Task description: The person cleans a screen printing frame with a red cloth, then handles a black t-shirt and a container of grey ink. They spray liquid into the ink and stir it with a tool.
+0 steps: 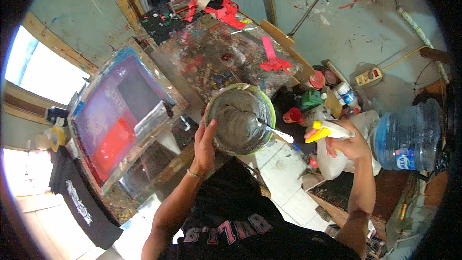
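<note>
My left hand (pixel 204 147) grips the near left side of a round tub with a yellow-green rim (pixel 271 105). Thick grey paste (pixel 233 123), swirled on top, fills much of it. A spatula or spoon with a white handle (pixel 283 136) leans in the paste, its handle sticking out over the right rim. Off to the right, my right hand (pixel 353 145) is wrapped round the neck of a spray bottle (pixel 332 162) with a yellow-and-white trigger head, which points left towards the tub. Its pale body is partly covered by my fingers.
A paint-stained table (pixel 192 58) with pink tape (pixel 275 63) lies ahead. At left stands a framed printing screen (pixel 125 91) with red ink; a black shirt (pixel 79 202) hangs beside it. On the right are jars (pixel 345 92), a water jug (pixel 402 137) and a power strip (pixel 368 76).
</note>
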Tool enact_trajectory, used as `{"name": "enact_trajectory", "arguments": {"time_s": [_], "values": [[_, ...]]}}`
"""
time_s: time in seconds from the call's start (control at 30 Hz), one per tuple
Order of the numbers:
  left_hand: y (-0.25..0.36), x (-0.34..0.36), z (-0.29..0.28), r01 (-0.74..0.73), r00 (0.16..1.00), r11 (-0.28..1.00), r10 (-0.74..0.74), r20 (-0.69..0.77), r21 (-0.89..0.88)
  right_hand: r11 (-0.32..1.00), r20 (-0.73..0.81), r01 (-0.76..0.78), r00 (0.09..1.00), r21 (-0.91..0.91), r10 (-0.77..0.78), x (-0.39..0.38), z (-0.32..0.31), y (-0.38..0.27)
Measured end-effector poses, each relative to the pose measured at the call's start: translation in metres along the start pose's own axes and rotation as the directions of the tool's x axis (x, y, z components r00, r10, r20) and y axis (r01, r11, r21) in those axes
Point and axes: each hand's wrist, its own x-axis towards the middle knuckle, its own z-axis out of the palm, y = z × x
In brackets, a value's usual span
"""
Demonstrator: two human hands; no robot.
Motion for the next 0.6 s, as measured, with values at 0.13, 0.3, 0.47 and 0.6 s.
{"name": "enact_trajectory", "arguments": {"time_s": [0.13, 0.3, 0.47, 0.6], "values": [[-0.005, 0.007, 0.038, -0.061, 0.994, 0.994, 0.053, 0.093, 0.092, 0.895, 0.157, -0.104, 0.969, -0.434, 0.189, 0.013, 0.001, -0.044], [-0.011, 0.011, 0.059, -0.048, 0.997, 0.989, 0.039, 0.067, 0.139, 0.678, 0.086, -0.12, 0.961, -0.725, 0.263, 0.02, 0.006, -0.058], [-0.023, 0.014, 0.066, -0.046, 0.995, 0.996, 0.039, 0.087, 0.081, 0.617, 0.112, 0.055, 0.992, -0.785, 0.055, 0.029, 0.009, -0.044], [-0.025, 0.013, 0.067, -0.058, 0.994, 0.996, 0.052, 0.1, 0.061, 0.649, 0.04, -0.022, 0.996, -0.76, 0.081, 0.027, 0.006, -0.034]]}}
